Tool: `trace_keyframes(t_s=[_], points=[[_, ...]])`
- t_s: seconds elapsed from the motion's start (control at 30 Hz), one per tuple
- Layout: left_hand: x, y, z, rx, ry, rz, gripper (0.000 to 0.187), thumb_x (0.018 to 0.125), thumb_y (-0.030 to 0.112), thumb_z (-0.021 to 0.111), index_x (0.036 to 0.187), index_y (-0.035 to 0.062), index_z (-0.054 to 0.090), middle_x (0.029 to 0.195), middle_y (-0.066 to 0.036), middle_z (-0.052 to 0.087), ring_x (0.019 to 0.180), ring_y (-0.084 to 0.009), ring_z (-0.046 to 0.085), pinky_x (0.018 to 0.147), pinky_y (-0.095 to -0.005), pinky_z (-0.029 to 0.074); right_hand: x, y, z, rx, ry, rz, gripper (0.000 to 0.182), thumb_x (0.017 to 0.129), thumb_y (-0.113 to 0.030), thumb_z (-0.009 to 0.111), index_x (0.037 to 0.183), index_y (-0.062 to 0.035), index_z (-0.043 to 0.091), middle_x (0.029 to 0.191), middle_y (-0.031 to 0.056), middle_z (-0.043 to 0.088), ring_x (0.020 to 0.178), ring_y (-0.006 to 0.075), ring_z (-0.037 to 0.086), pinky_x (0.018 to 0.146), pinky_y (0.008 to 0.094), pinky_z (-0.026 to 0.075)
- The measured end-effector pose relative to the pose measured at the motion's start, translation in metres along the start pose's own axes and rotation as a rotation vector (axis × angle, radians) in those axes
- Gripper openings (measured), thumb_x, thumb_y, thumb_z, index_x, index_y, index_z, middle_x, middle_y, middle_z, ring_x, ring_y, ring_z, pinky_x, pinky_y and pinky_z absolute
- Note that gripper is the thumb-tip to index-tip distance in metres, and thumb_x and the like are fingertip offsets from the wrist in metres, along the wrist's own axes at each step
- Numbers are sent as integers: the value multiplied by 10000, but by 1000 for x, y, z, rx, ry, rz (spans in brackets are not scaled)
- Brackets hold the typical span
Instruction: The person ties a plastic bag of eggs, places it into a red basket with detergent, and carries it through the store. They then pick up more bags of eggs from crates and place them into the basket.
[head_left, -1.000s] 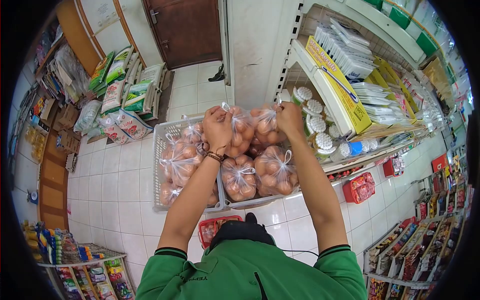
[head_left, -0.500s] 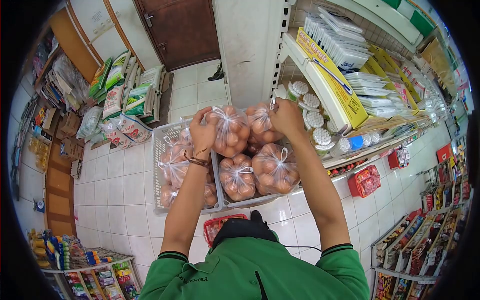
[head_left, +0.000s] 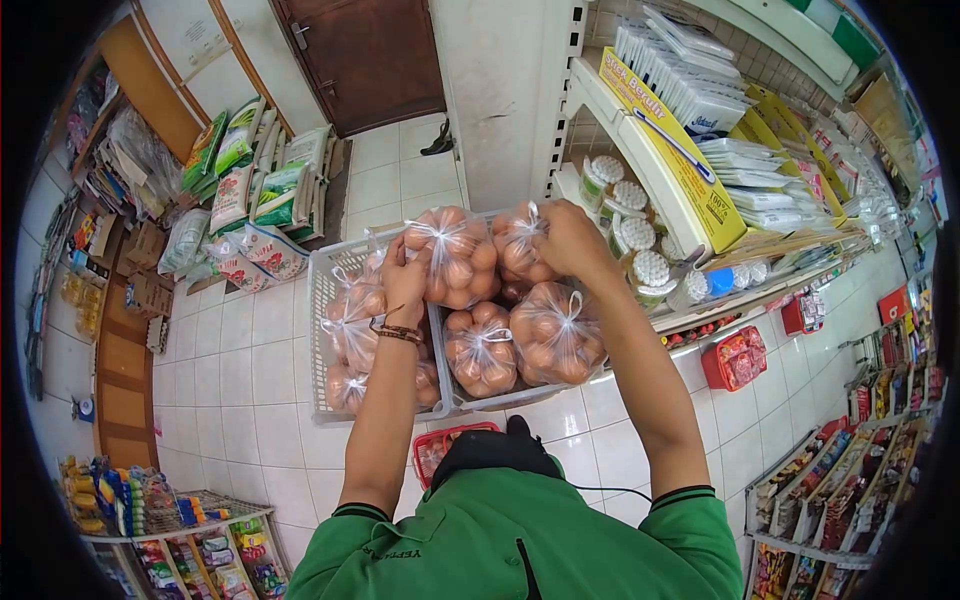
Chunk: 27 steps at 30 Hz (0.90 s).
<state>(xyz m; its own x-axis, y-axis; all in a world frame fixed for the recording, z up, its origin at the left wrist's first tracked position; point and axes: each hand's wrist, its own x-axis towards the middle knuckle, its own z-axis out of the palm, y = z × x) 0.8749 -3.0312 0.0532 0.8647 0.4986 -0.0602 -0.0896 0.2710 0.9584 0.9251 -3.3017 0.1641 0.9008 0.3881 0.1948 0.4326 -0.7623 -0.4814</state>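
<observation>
Clear plastic bags full of brown eggs fill two light-coloured crates side by side. My left hand is closed against the left side of a tied bag of eggs at the back; some of its fingertips are hidden. My right hand is closed at the top of another bag of eggs, just to the right. Nearer me lie two more tied bags, one on the left and a larger one on the right. In the left crate, more egg bags sit partly under my left forearm.
At right stands a shelf with a yellow display box and tubs of cotton buds. Stacked sacks lie at back left, before a brown door. Red baskets rest on the tiled floor; one is near my feet.
My left hand has slid slightly down and left along its egg bag, which has shifted a little left. My right hand's fingers have moved lower onto the top of the other bag.
</observation>
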Motion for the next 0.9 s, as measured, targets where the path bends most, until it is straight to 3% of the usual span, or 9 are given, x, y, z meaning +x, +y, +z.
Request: trace_keyframes(t_s=[0.1, 0.17, 0.27, 0.4, 0.6, 0.7, 0.83, 0.9], points=[[-2, 3, 5, -31, -35, 3, 503, 887, -17, 736, 1348, -15, 537, 1292, -122, 631, 1113, -199, 632, 945, -295, 532, 3, 6, 12, 11, 93, -64, 317, 839, -161, 702, 1125, -30, 733, 1133, 259, 672, 1062, 433, 650, 943, 491, 525], [-2, 0, 6, -32, -61, 41, 495, 878, -44, 732, 1334, -1, 546, 1295, -117, 629, 1132, -198, 626, 957, -297, 535, 9, 10, 15, 48, 109, 42, 255, 839, -146, 666, 1040, -19, 756, 1052, 280, 679, 1003, 455, 659, 909, 514, 528], [-14, 16, 13, -27, -127, 68, 533, 852, -73, 740, 1341, 17, 547, 1299, -120, 627, 1161, -200, 616, 980, -306, 532, 7, 5, 14, 127, 224, 101, 228, 856, -147, 639, 994, -16, 765, 1000, 289, 678, 970, 462, 664, 882, 528, 530], [-8, 6, 7, 138, -166, 166, 547, 878, -82, 719, 1375, 18, 514, 1286, -126, 625, 1117, -203, 638, 947, -307, 565, 14, 19, 26, 6, 353, 128, 225, 875, -189, 656, 984, -23, 762, 1008, 272, 701, 982, 454, 670, 865, 534, 533], [-19, -1, 14, 303, -136, 274, 577, 848, -65, 741, 1370, 27, 513, 1314, -134, 604, 1178, -212, 599, 976, -322, 534, 3, -2, 3, 17, 195, 267, 239, 876, -205, 669, 940, 11, 748, 974, 280, 706, 979, 448, 676, 868, 531, 541], [-22, 0, 17, 433, -81, 331, 579, 849, -16, 751, 1371, 31, 504, 1314, -136, 600, 1199, -225, 583, 1000, -335, 508, 2, -3, 0, -20, 132, 255, 260, 861, -188, 673, 1014, 13, 734, 1016, 277, 701, 999, 454, 676, 880, 527, 540], [-23, 8, 19, 357, -85, 186, 661, 842, 44, 762, 1432, 23, 466, 1334, -154, 591, 1209, -242, 580, 1024, -339, 486, -10, -18, -4, -92, 191, 174, 320, 847, -158, 681, 1124, -1, 712, 1088, 257, 687, 1073, 436, 652, 939, 503, 520], [-25, 9, 18, 357, -57, 133, 685, 838, 61, 763, 1450, 19, 457, 1347, -162, 586, 1217, -248, 579, 1035, -339, 479, -20, -36, -7, -33, 400, -38, 404, 817, -107, 700, 1208, -9, 681, 1147, 208, 671, 1087, 405, 638, 967, 453, 503]])
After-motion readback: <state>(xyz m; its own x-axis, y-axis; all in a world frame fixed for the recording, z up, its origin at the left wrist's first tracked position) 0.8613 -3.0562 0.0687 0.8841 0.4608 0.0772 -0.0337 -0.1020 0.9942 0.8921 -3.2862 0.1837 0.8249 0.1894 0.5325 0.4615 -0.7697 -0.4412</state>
